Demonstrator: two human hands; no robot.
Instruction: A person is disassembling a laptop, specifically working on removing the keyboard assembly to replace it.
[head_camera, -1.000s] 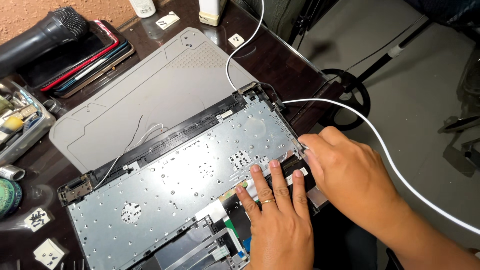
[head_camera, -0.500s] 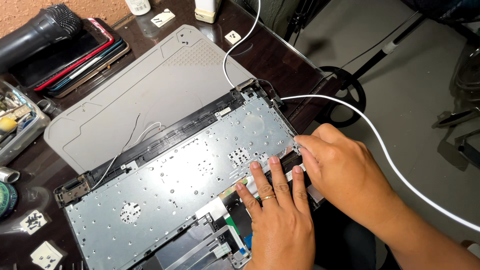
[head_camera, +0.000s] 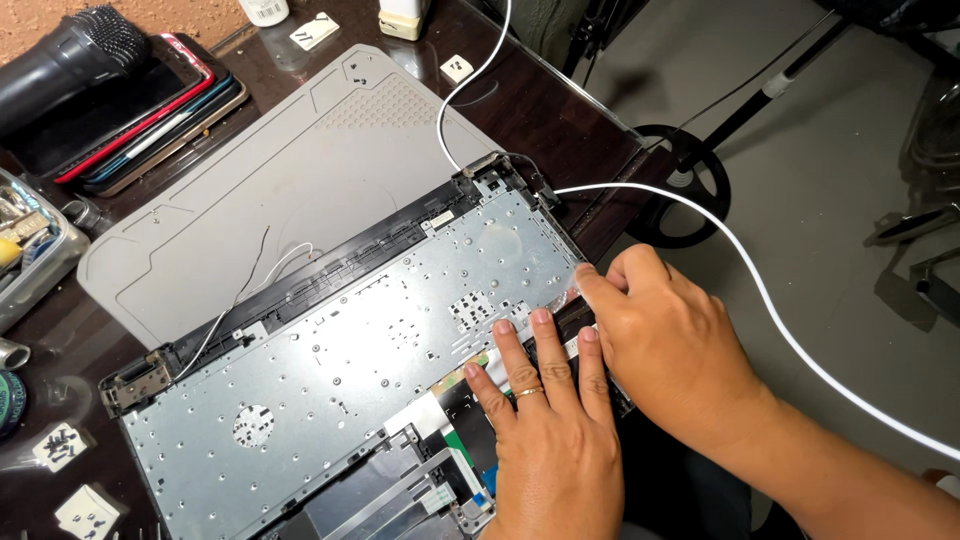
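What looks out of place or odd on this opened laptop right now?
Thin loose wires trail free from the hinge strip onto the grey lid, attached to nothing visible there. The left hinge bracket sits bare. A white cable drapes over the table edge near the right hand; the left hand presses the metal plate.

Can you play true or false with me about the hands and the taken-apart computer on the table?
1. Both hands press on the opened laptop's metal plate. True: the left hand lies flat, the right hand grips the plate's edge.
2. A white cable runs past the right hand. True.
3. The left hand holds a screwdriver. False: it holds nothing and wears a ring.
4. The grey lid is folded shut over the plate. False: it lies open, flat on the table.
5. A microphone lies at the far left. True.
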